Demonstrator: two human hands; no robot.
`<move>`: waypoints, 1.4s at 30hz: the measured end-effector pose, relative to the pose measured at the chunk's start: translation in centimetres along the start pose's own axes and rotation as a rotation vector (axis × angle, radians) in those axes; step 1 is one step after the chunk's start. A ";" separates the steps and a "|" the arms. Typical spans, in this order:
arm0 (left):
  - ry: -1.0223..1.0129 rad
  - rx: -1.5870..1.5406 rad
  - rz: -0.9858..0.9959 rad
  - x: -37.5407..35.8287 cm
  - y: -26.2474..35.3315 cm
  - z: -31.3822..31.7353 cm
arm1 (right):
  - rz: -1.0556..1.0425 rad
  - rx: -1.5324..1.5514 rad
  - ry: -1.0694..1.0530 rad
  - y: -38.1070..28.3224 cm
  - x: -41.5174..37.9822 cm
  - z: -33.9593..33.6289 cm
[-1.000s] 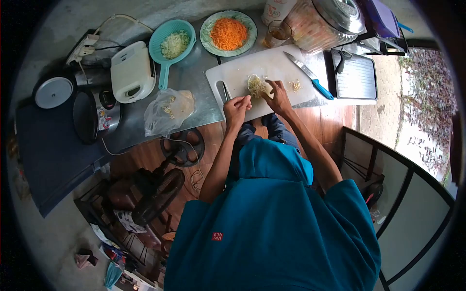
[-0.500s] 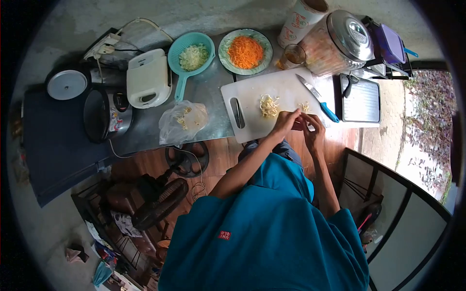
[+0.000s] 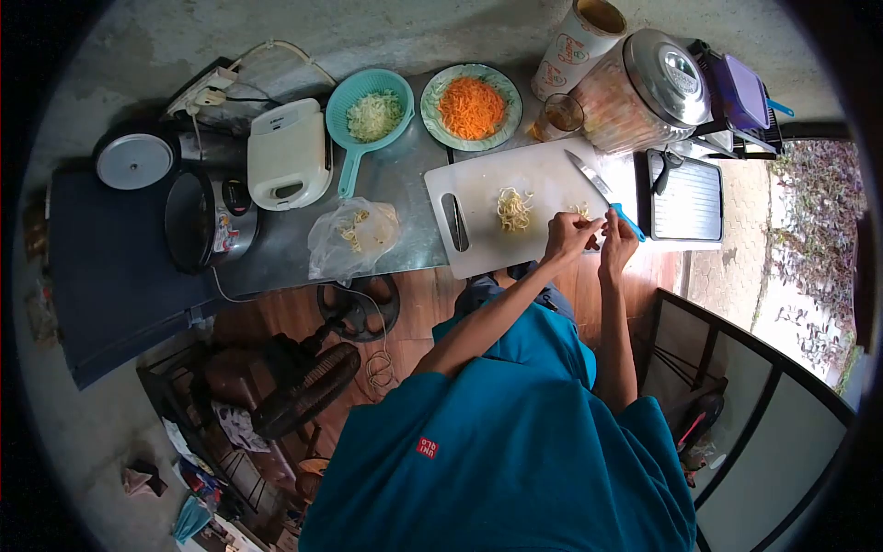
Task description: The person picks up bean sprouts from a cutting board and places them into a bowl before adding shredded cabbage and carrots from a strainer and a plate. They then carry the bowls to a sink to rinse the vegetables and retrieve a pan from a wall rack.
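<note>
Over the front right edge of the white cutting board, my left hand and my right hand are close together, fingertips pinched. Whatever lies between their fingers is too small to make out. A tangled pile of pale bean sprouts lies on the board, left of my hands. Just beyond my left fingers is a smaller heap of sprouts, partly hidden. The knife rests across the board's right side, its blue handle partly behind my right hand. More sprouts sit in a clear plastic bag on the metal table.
Behind the board stand a green colander of shredded pale vegetable, a plate of shredded carrot, a glass and a large lidded jar. A sandwich maker and a pot are left; a ridged tray is right.
My two hands have shifted slightly right and down in view, staying close together. The whole view has moved a little; the things on the table look unchanged.
</note>
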State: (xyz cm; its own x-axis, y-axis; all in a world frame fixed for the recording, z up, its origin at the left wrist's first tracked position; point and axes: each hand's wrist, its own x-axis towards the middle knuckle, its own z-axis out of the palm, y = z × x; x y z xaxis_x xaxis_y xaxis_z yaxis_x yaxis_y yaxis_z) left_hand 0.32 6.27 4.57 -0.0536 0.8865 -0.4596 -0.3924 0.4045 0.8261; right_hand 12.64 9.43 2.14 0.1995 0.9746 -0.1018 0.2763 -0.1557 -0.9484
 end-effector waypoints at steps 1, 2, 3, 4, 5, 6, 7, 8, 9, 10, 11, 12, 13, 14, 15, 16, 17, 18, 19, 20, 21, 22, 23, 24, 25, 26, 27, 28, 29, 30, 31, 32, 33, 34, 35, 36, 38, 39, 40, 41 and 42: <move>0.053 0.091 0.089 0.5 -0.3 0.1 | -0.011 -0.001 -0.029 0.7 0.2 0.1; 0.105 0.181 0.177 1.0 -0.7 0.4 | -0.040 0.141 -0.082 1.5 0.1 0.1; 0.105 0.179 0.182 1.6 -1.3 0.6 | -0.044 0.141 -0.083 1.7 0.2 0.1; 0.084 0.140 0.195 2.0 -2.0 0.8 | -0.074 0.037 -0.052 1.8 0.3 -0.1; 0.064 0.102 0.212 2.5 -2.5 0.8 | -0.105 -0.064 -0.021 2.0 0.5 -0.2; -0.001 0.361 0.173 1.7 -0.4 0.3 | -0.119 -0.152 0.017 -0.6 -0.4 0.0; 0.001 0.363 0.176 1.6 -0.8 0.7 | -0.121 -0.149 0.016 -0.4 -0.6 -0.3; 0.053 0.115 0.221 1.4 -1.2 1.3 | -0.160 -0.178 0.006 -0.2 -0.6 -0.5; 0.102 -0.134 0.263 1.4 -1.3 1.7 | -0.199 -0.208 -0.002 -0.1 -0.6 -0.5; 0.026 -0.033 0.275 1.4 -1.4 1.1 | -0.124 -0.318 0.028 0.1 -0.5 -0.7; 0.023 -0.039 0.272 1.5 -1.6 0.4 | -0.124 -0.325 0.031 0.3 -0.3 -0.9; -0.008 0.049 0.256 1.9 -2.0 -0.5 | -0.081 -0.308 -0.009 0.6 0.0 -1.0; -0.042 0.137 0.233 1.6 -2.5 -1.5 | -0.030 -0.294 -0.047 1.0 0.0 -1.2; 0.036 0.011 0.282 0.1 -0.5 -2.5 | -0.079 -0.260 -0.089 1.5 -0.1 -0.9; 0.116 -0.112 0.332 -1.4 2.1 -4.1 | -0.129 -0.278 -0.152 1.4 -0.4 -0.3; 0.270 -0.065 0.438 -1.9 3.0 -6.1 | -0.173 -0.294 -0.221 1.9 -0.7 0.6; 0.369 -0.049 0.475 -3.0 4.9 -8.5 | -0.168 -0.401 -0.341 2.2 -1.0 1.5; 0.547 0.300 0.622 -2.9 5.2 -12.2 | -0.244 -0.474 -0.435 2.2 -1.4 2.6; 0.662 0.411 0.660 -2.9 5.3 -16.6 | -0.226 -0.588 -0.548 -0.2 -2.5 3.9; 0.730 0.474 0.708 -3.1 6.0 -20.4 | -0.379 -0.628 -0.613 1.6 -2.5 5.1; 0.882 0.690 0.650 -4.0 7.5 -23.1 | -0.366 -0.724 -0.670 0.7 -3.1 6.3; 0.945 0.919 0.558 -4.9 8.3 -26.4 | -0.349 -0.802 -0.674 -0.3 -3.7 7.7; 1.002 1.146 0.460 -5.4 9.0 -29.0 | -0.334 -0.878 -0.676 -0.8 -4.1 8.8; 1.007 1.149 0.463 -5.6 9.4 -30.5 | -0.338 -0.873 -0.677 -0.9 -4.2 9.6; 1.018 1.226 0.352 -6.0 9.7 -31.9 | -0.324 -0.932 -0.658 -0.9 -4.5 10.5; 1.036 1.299 0.240 -6.2 10.0 -33.2 | -0.318 -0.986 -0.640 -1.1 -4.5 11.6; 1.061 1.303 0.244 -6.1 10.4 -33.9 | -0.337 -0.972 -0.647 -1.0 -4.4 12.5; 0.976 1.318 0.126 -5.8 10.5 -34.2 | -0.345 -1.012 -0.624 -0.6 -4.6 12.8; 0.885 1.324 0.007 -5.4 10.5 -34.5 | -0.350 -1.055 -0.600 -0.2 -4.8 12.9; 0.898 1.322 0.009 -4.9 10.4 -34.7 | -0.343 -1.047 -0.582 -0.3 -4.9 13.1; 0.826 1.262 -0.058 -4.1 10.1 -34.9 | -0.354 -1.045 -0.582 -0.2 -5.0 13.2; 0.752 1.199 -0.123 -3.5 9.9 -35.2 | -0.370 -1.008 -0.538 -0.1 -5.1 13.1; 0.759 1.195 -0.117 -2.6 9.6 -35.8 | -0.386 -0.970 -0.493 0.0 -5.0 13.1; 0.734 1.175 -0.107 -1.6 9.1 -36.5 | -0.389 -0.943 -0.472 0.0 -4.8 13.1; 0.708 1.155 -0.097 -1.0 8.4 -37.1 | -0.395 -0.941 -0.470 0.0 -4.6 12.8; 0.670 1.172 0.034 -0.6 7.8 -38.0 | -0.347 -0.860 -0.482 -0.5 -4.5 12.6; 0.559 1.007 0.034 0.9 6.7 -39.5 | -0.401 -0.670 -0.455 -0.3 -4.2 12.0; 0.445 0.843 0.031 1.3 6.9 -39.5 | -0.407 -0.666 -0.452 -0.7 -4.1 11.9; 0.496 0.800 0.129 1.5 6.5 -39.1 | -0.405 -0.550 -0.441 -1.0 -4.1 11.7; 0.497 0.802 0.137 1.7 6.3 -38.7 | -0.403 -0.433 -0.427 -1.3 -4.0 11.6; 0.562 0.890 0.097 1.0 7.5 -36.8 | -0.357 -0.453 -0.454 -2.4 -4.0 11.3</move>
State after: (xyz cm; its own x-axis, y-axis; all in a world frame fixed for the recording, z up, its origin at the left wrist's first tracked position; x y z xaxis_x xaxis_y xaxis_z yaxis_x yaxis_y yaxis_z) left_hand -36.51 1.91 -1.69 -0.5557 0.7845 -0.2754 0.4388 0.5580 0.7043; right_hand 0.58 7.71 1.40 -0.3577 0.9337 -0.0173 0.6328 0.2287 -0.7398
